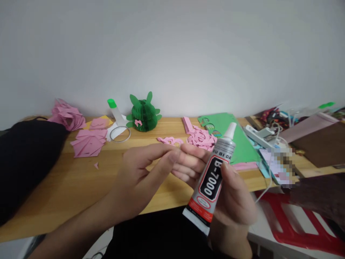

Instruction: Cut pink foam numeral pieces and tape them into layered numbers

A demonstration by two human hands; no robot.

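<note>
My right hand [237, 201] is closed round a silver, black and red B-7000 tube [210, 183], its white cap pointing up. The thumb lies on the tube's right side. My left hand [142, 176] is pinched, thumb against forefinger, at the fingertips of my right hand; anything between them is too small to make out. Beyond the hands stands a green pleated paper figure [145, 117] with leaf-like pieces and a small pink piece [138, 123] on its front. Pink paper cut-outs [201, 138] lie in a pile behind my right hand.
Folded pink papers [88, 143], a ring [120, 133] and a green-capped glue stick [114, 109] lie or stand at the left. Green sheets [239, 140], a power strip [260, 136] and cables are at the right. A black object [29, 158] covers the left edge.
</note>
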